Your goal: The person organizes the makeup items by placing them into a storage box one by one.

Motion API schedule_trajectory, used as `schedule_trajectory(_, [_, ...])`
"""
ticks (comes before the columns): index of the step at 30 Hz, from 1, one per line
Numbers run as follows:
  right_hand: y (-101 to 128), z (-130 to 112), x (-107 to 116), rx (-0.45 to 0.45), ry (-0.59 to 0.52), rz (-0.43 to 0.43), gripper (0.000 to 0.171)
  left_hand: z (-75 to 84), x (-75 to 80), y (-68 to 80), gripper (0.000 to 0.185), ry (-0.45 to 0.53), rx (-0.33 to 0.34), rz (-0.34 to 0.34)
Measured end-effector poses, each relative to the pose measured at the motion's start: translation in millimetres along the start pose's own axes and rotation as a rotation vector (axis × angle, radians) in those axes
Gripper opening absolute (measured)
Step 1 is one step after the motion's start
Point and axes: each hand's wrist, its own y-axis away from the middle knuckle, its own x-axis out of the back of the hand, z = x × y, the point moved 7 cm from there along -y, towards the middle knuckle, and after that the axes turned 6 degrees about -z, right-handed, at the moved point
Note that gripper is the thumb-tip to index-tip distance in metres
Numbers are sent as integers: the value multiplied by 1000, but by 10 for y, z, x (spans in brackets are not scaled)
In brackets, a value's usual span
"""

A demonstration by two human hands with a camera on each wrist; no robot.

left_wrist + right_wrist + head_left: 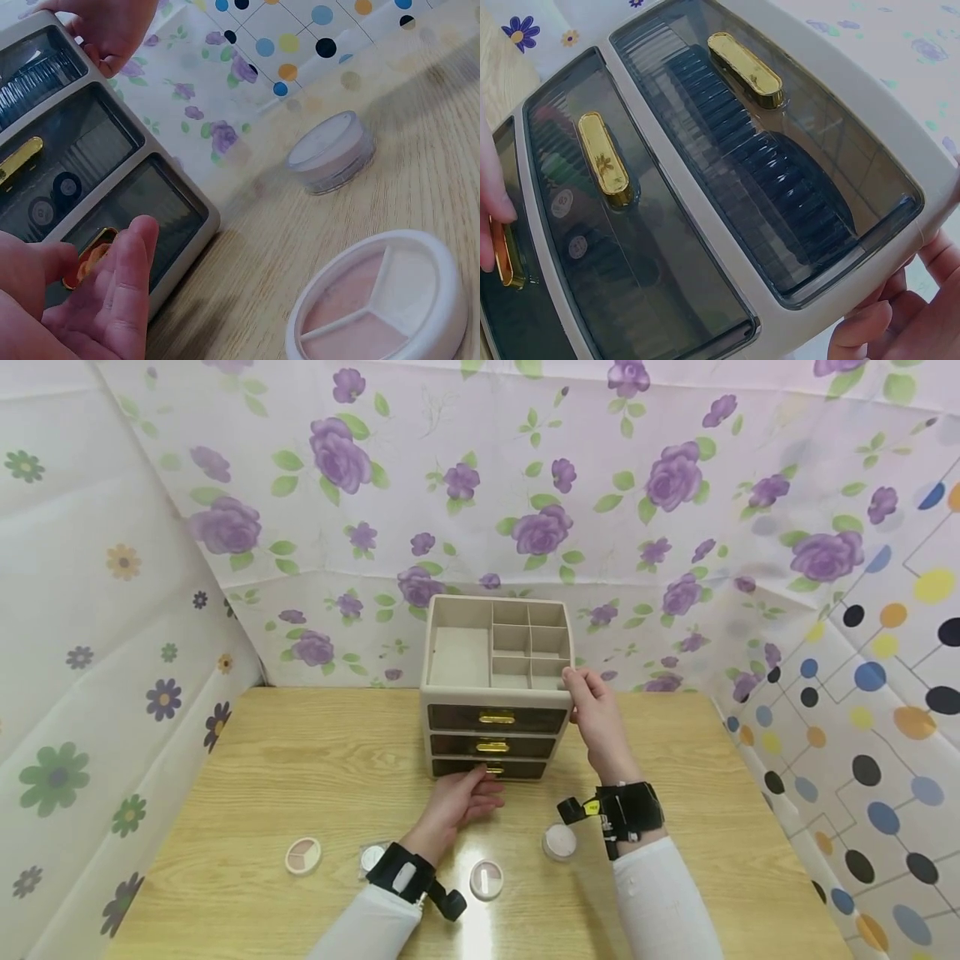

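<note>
A cream drawer organizer stands at the back of the table, with three dark see-through drawers and an open divided top. My left hand is at the bottom drawer. Thumb and fingers pinch its gold handle, seen at the left of the right wrist view. With my right hand I grip the organizer's right upper edge, thumb at the top rim. The bottom drawer sits flush with the front. Through the middle drawer two round labels show, and the top drawer holds a dark ridged item.
On the wooden table a round three-part compact lies at left. Another round compact is in front, with a clear-sided round jar to its right. A small clear case lies partly behind my left wrist strap.
</note>
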Motion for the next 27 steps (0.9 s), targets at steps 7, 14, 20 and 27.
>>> schedule_trajectory(7, [-20,19,-19,8,-13,-13,39,-11,35,-36,43,11,1,27])
schedule_trajectory(14, [-24,31,-25,6,-20,-7,38,4,59,-16,43,23,-6,49])
schedule_trajectory(20, [-27,47,-33,8,-23,-15,38,-54,82,162,47,-5,26,40])
schedule_trajectory(27, [-28,30,-6,16,-17,-7,36,-153,44,399,46,-7,85,-13])
